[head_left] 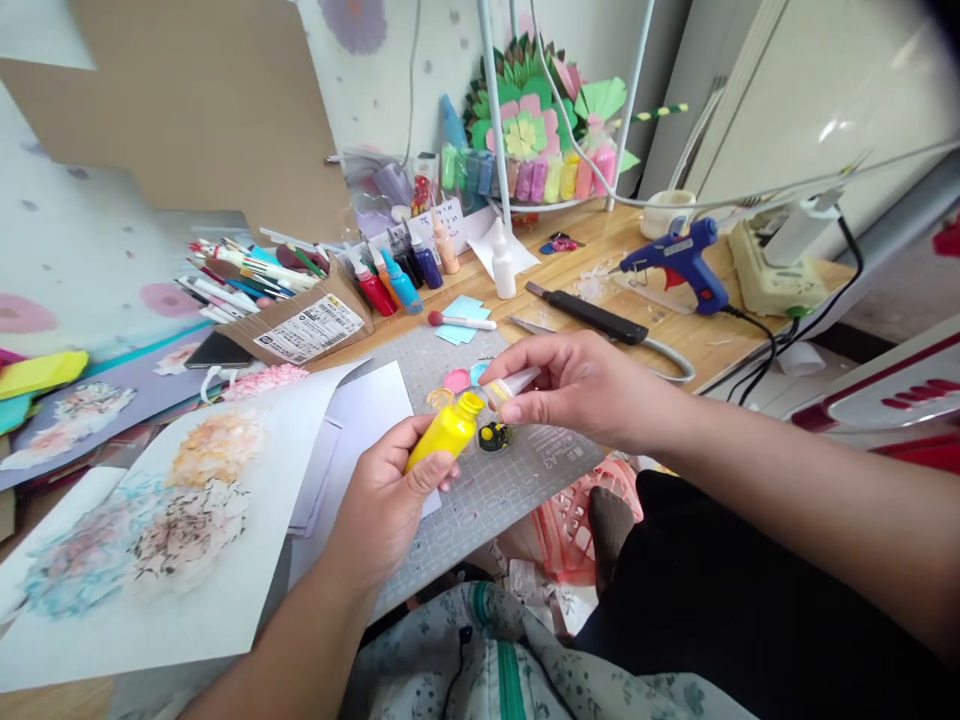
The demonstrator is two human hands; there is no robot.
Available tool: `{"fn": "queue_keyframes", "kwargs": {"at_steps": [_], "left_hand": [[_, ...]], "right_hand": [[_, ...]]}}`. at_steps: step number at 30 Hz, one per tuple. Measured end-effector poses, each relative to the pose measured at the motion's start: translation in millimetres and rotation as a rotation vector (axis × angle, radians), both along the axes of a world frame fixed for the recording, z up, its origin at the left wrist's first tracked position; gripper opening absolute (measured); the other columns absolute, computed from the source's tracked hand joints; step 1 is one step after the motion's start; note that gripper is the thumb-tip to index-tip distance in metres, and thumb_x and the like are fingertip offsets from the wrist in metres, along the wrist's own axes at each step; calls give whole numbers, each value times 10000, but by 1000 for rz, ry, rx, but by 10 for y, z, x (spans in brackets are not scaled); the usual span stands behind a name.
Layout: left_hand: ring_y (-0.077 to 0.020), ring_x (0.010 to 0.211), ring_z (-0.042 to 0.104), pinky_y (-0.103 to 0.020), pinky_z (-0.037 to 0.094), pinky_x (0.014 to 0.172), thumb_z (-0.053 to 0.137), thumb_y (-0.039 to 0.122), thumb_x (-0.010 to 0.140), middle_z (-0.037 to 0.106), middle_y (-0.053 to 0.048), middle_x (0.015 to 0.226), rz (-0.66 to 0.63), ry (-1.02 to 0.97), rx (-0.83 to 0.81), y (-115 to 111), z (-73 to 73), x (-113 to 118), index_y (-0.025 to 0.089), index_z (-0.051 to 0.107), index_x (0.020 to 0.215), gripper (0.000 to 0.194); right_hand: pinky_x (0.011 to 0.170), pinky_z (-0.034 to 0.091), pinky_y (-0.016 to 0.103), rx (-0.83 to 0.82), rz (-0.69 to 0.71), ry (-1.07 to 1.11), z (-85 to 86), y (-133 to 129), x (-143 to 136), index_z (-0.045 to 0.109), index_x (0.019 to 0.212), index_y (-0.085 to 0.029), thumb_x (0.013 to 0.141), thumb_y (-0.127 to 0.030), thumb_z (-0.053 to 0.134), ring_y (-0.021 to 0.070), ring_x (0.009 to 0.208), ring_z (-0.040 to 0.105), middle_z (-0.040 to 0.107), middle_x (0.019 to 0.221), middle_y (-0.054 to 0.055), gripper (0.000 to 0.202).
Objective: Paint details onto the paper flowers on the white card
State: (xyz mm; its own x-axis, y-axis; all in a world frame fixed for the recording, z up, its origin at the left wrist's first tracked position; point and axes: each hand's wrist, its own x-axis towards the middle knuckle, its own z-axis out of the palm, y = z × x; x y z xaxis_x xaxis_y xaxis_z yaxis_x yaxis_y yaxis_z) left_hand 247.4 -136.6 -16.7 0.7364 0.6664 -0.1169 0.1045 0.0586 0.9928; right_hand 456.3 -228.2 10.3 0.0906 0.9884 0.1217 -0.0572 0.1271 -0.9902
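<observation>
Evidently the left hand was clenched around a small yellow paint bottle, held tilted with its open neck pointing up and to the right above the grey cutting mat on the table, while the fingers of the right hand pinched the bottle's white cap just beside that neck. To do this well, the bottle wanted a steady, gentle grip so nothing squeezed out. The cap wanted to meet the neck squarely, clear of the yellow-and-black blob on the mat just below.
</observation>
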Motion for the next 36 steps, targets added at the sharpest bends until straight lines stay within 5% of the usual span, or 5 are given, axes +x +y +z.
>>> {"fn": "queue_keyframes", "kwargs": {"at_steps": [13,21,27,32,36], "left_hand": [[-109,649,477,-218,385,599,669,464,804,583,20,757,-126,-111,-54,-160,62,-204,207,623,1054,361],[-219,985,578,-290,414,874,653,424,795,657,-35,1064,16,28,402,-385,188,-426,225,628,1099,365],[-156,605,548,-244,424,572,498,525,876,625,0,687,-79,-28,242,-476,190,-592,177,633,1067,419],[-195,794,594,-264,452,707,647,447,791,684,-42,899,-36,-32,276,-530,234,-729,186,661,1043,363],[-208,823,599,-277,445,739,615,444,812,688,-40,916,-15,-17,293,-554,266,-808,190,656,1047,348]], "right_hand": [[690,494,249,78,-83,-470,324,-180,-315,700,939,-154,684,-368,797,137,762,629,688,900,49,346],[494,302,234,6,2,-789,426,-251,-511,561,564,-143,872,-605,500,75,476,387,459,485,-18,558],[614,469,243,44,72,-708,380,-394,-707,560,1063,-155,856,-634,499,119,688,578,628,878,53,525],[515,383,219,-3,51,-701,356,-441,-824,587,743,-151,823,-575,599,86,532,454,502,584,-22,432],[562,424,230,-20,67,-654,332,-463,-894,615,979,-152,812,-594,599,108,607,538,599,721,10,472]]}}
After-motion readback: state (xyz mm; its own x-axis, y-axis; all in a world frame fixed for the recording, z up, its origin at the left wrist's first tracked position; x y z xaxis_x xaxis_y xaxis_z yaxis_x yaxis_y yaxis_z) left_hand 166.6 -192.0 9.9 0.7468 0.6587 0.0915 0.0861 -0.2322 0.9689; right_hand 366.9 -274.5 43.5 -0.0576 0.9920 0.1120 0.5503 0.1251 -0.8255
